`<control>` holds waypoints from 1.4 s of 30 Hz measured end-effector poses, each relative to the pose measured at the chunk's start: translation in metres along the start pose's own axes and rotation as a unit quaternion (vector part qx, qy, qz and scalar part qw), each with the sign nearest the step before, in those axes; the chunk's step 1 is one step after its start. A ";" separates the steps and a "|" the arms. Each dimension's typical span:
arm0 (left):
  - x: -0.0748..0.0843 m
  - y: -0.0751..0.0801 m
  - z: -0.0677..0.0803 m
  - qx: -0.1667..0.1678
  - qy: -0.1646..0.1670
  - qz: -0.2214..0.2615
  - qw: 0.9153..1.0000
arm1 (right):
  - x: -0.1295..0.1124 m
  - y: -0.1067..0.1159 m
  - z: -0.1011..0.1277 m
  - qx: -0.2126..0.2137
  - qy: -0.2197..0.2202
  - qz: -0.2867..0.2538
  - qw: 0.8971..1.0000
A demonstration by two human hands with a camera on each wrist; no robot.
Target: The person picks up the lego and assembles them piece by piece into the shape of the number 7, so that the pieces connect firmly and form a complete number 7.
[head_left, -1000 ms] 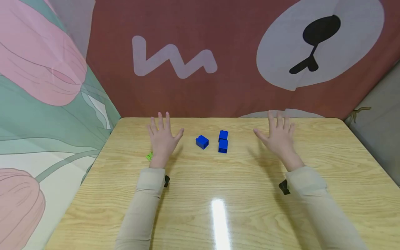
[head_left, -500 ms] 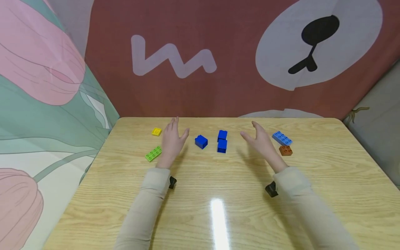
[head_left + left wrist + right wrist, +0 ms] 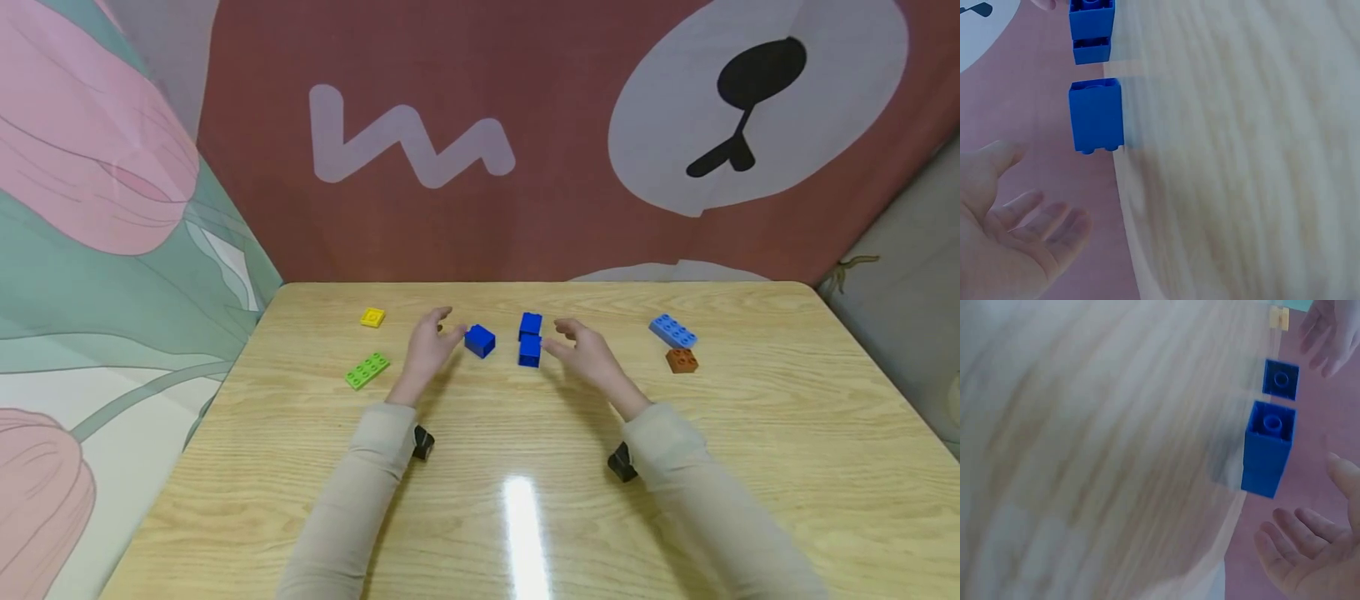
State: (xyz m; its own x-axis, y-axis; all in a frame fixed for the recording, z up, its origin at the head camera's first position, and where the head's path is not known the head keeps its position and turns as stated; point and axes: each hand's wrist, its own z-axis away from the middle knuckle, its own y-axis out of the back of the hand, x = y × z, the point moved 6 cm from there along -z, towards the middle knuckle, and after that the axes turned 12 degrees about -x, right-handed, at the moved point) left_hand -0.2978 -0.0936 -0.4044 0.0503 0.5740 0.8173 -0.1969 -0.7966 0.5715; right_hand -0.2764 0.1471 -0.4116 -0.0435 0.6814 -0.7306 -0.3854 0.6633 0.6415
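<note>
With fingers (image 3: 1067, 240) relaxed and empty, the left hand (image 3: 430, 347) and right hand (image 3: 589, 357) flank the lone blue block (image 3: 480, 341) and blue pair (image 3: 529, 350) on the counter (image 3: 480, 433), apparently the approach step, an inward pinch likely needed next

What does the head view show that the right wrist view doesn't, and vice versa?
Only the head view: the lime green brick, light blue brick, brown brick and sleeves.

Clear only in the right wrist view: round tubes in the hollow ends of two dark blue bricks, and the right hand's palm.

Both: three dark blue bricks, the yellow brick, both hands, including the left, and the wooden table.
</note>
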 end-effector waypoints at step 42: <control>-0.013 -0.031 -0.013 -0.105 0.056 0.010 0.993 | 0.000 -0.025 -0.012 -0.027 -0.035 -0.049 0.998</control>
State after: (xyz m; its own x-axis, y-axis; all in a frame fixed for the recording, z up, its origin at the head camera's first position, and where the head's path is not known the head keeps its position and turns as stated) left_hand -0.3049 -0.0745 -0.4337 -0.0625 0.5858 0.8080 -0.3977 -0.7572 0.5182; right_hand -0.2778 0.1267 -0.4300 0.0608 0.6346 -0.7705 -0.4337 0.7120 0.5522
